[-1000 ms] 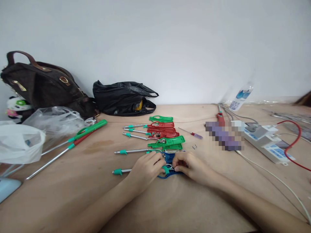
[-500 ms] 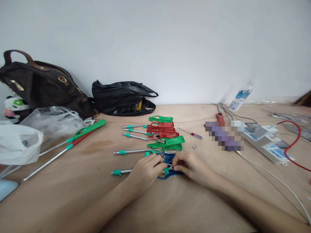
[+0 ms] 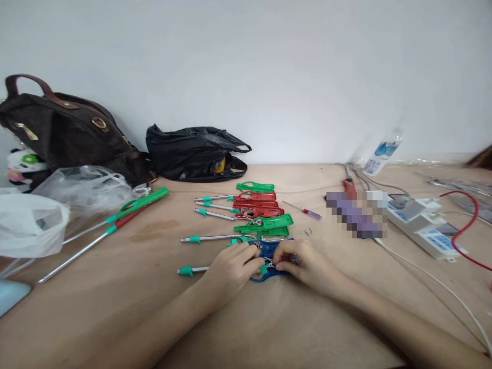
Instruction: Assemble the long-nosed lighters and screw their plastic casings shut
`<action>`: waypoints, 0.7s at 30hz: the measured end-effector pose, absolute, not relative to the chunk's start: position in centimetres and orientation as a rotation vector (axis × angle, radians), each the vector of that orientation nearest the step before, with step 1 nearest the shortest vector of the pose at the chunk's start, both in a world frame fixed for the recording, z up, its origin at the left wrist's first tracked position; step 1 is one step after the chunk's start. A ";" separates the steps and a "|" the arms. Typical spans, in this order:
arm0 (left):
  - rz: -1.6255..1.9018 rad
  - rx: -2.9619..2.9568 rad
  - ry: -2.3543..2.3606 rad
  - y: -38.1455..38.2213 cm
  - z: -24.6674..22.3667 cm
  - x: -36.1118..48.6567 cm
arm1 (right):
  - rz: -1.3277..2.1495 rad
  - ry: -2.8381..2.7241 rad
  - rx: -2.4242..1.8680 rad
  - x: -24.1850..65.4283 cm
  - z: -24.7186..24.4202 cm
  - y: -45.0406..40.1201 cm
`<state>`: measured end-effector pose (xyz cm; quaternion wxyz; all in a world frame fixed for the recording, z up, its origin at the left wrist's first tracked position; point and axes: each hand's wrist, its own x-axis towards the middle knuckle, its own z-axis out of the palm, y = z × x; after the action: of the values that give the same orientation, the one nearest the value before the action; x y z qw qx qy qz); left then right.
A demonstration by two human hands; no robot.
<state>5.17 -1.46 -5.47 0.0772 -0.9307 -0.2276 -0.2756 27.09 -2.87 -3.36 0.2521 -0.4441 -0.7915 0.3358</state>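
Note:
An opened blue lighter handle (image 3: 265,277) with a metal tube and teal trigger piece (image 3: 186,270) lies on the table between my hands. My left hand (image 3: 232,264) is at its left part, fingers bent and closed near the teal piece inside. White wires (image 3: 269,263) show between the fingertips. My right hand (image 3: 298,259) has thumb and forefinger pinched at these wires; what exactly it grips is too small to tell. Another blue shell (image 3: 269,248) lies just behind. Beyond it are opened green handles (image 3: 269,224) and red handles (image 3: 257,210).
A screwdriver (image 3: 311,213) and small screws (image 3: 308,232) lie right of the handles. Farther right are a power strip (image 3: 426,230), cables and a bottle (image 3: 382,154). A black bag (image 3: 192,154), a backpack (image 3: 77,133), plastic bags (image 3: 34,225) and long lighters (image 3: 130,207) occupy the left.
The view has shifted very slightly. Both hands stay at the blue handle, in nearly the same position.

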 end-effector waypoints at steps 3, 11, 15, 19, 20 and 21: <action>-0.819 -2.790 -0.682 -1.5 -5.5 5.1 | 0.919 -2.130 -1.232 27.1 -3.4 -3.0; -0.755 -2.838 -0.706 -1.5 -5.2 4.9 | 0.733 -2.229 -1.211 27.1 -4.2 -3.2; -0.714 -2.850 -0.715 -1.4 -4.7 4.8 | 0.566 -2.312 -1.208 27.2 -4.5 -3.2; -0.710 -2.832 -0.697 -1.3 -4.3 4.4 | 0.546 -2.307 -1.213 27.2 -4.6 -3.2; -0.707 -2.825 -0.693 -1.2 -4.3 4.4 | 0.548 -2.295 -1.205 27.2 -4.7 -3.1; -0.705 -2.817 -0.688 -1.2 -4.3 4.3 | 0.550 -2.281 -1.196 27.2 -4.7 -3.1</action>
<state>4.27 -1.18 -4.28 0.0788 -0.9411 -0.2297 -0.2354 27.19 -3.13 -4.70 0.2510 -0.4396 -0.8384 0.2022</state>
